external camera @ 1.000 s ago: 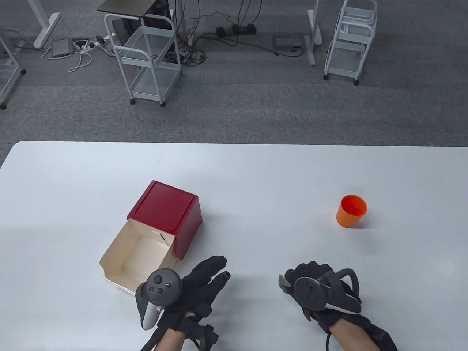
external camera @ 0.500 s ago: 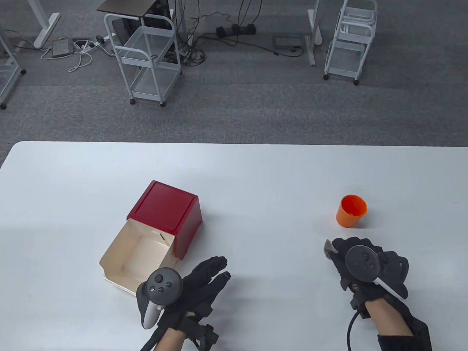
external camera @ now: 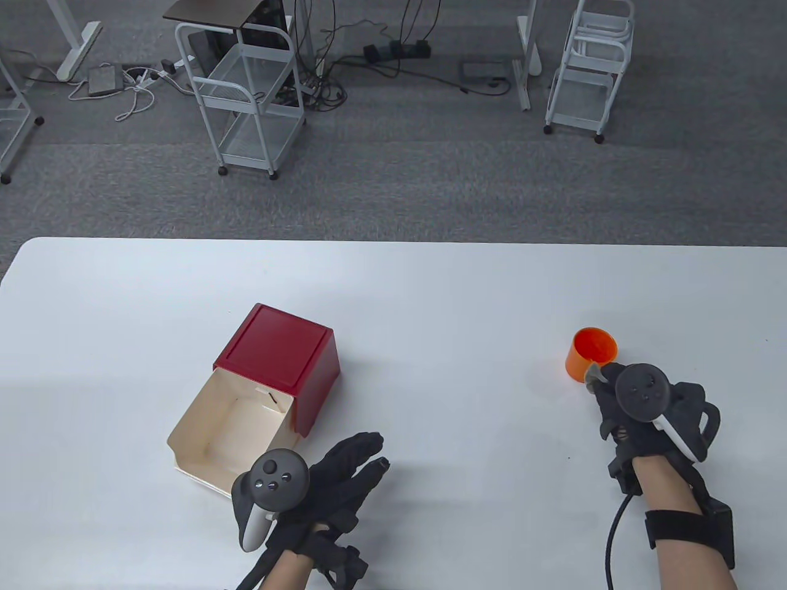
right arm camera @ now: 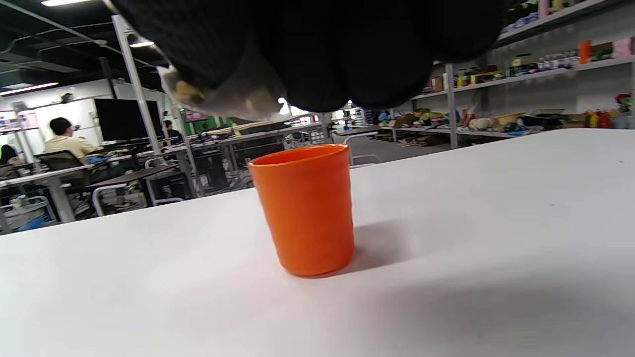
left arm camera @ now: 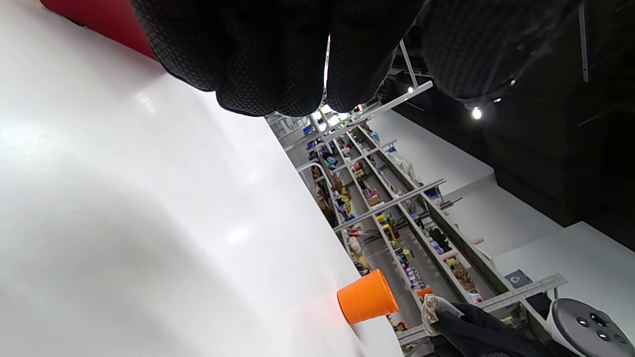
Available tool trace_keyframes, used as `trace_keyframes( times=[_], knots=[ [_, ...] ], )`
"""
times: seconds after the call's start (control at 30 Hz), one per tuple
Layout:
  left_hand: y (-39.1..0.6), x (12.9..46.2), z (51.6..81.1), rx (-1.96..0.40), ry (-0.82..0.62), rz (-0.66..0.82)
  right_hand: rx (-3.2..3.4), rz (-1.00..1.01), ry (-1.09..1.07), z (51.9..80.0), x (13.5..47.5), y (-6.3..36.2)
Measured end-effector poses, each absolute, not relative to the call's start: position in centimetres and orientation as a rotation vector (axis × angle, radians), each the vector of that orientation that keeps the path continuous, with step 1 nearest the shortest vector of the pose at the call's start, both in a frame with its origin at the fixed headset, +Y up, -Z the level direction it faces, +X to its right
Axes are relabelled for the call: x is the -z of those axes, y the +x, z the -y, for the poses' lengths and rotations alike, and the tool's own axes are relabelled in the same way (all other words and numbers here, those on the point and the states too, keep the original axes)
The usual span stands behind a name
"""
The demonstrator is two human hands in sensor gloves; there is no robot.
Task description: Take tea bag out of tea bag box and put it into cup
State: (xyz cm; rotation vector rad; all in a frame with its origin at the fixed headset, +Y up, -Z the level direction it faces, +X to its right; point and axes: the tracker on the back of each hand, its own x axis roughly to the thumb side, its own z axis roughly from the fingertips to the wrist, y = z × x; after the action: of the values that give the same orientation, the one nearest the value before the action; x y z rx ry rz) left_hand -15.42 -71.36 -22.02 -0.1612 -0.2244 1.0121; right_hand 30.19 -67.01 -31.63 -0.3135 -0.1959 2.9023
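carrying the tea bag (external camera: 592, 373) across the desk (external camera: 430, 295), the right hand (external camera: 639, 405) is now arriving at the orange cup (external camera: 591, 354), having travelled from the near middle of the desk a second ago, through a halfway position beside the cup's near side half a second ago, to a spot just beside and slightly above the rim. the right hand is pinching the tea bag at its fingertips; in the right wrist view the pale bag (right arm camera: 218, 96) is hanging from the gloved fingers (right arm camera: 347, 54) above and a little to the left of the cup's mouth, not yet inside it. the left hand (external camera: 320, 491) is resting on the desk with fingers spread flat and holding nothing, unmoved over the same interval, just beside the near corner of the tea bag box (external camera: 252, 393), whose cream drawer is standing pulled out of the red shell and appears empty from the table view. the cup is standing upright and undisturbed. judgement: extraction is complete and transport is nearly finished; the remaining step is centring the bag over the opening and releasing it. the risk being noted is a light bag catching on the rim or dropping outside.
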Motion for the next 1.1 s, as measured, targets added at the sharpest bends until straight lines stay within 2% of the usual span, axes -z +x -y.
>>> trace_keyframes(
  times=[0.47, 0.97, 1.1],
  knots=[
    [-15.3, 22.1, 71.5, -0.997, -0.175, 0.227, -2.798, 0.178, -0.643, 67.8, 35.4, 31.5],
    [-15.2, 22.1, 71.6, -0.992, -0.174, 0.229, -2.820, -0.037, -0.704, 69.1, 38.2, 30.6],
    [-15.3, 22.1, 71.6, -0.993, -0.171, 0.226, -2.829, -0.011, -0.669, 68.8, 37.8, 30.6]
  ],
)
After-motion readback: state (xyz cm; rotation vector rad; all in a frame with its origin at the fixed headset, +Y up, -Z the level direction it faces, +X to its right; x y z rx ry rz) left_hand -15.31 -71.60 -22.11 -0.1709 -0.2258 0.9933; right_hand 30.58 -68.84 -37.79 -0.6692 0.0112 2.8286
